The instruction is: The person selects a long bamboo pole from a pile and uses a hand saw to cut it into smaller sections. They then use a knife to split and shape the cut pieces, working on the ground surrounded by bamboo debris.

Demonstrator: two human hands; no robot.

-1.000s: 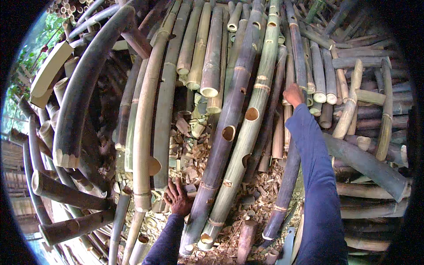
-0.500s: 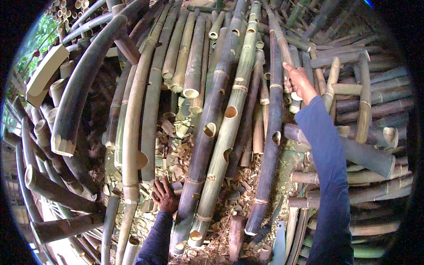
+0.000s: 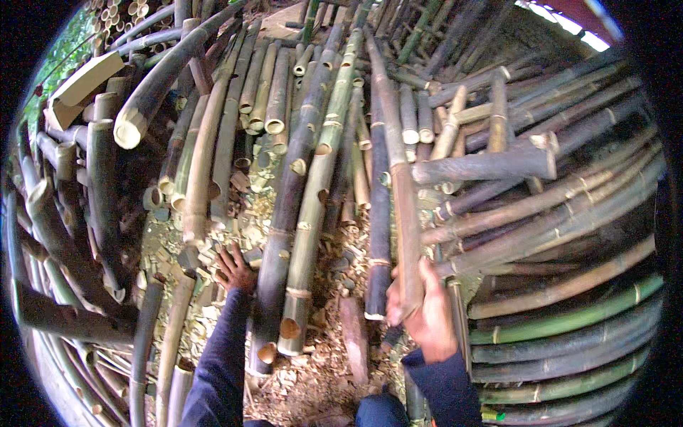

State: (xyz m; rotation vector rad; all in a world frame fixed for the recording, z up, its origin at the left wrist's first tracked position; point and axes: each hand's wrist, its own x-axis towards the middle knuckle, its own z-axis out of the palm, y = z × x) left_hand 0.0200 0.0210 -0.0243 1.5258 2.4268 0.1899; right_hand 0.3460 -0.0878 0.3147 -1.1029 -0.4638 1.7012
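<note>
My right hand [image 3: 432, 320] is wrapped round the near end of a long brownish bamboo pole [image 3: 400, 199], which reaches away to the far middle. That pole lies just right of a dark bamboo pole [image 3: 379, 235]. My left hand [image 3: 233, 269] has its fingers spread over the wood chips [image 3: 206, 313], beside a dark bamboo pole with notched openings [image 3: 276, 249]; I cannot tell if it touches that pole. A paler bamboo pole with similar cut holes [image 3: 307, 235] lies alongside.
Stacked bamboo poles [image 3: 562, 356] fill the right side, and a short dark piece [image 3: 484, 167] juts across them. More poles lean at the left near a pale block [image 3: 85, 80]. A reddish wooden piece [image 3: 353, 334] rests among chips near my knee [image 3: 388, 411].
My right hand has come from far right back toward me, and the brownish pole's end has come nearer with it. The left hand stays low and spread. The whole view has shifted.
</note>
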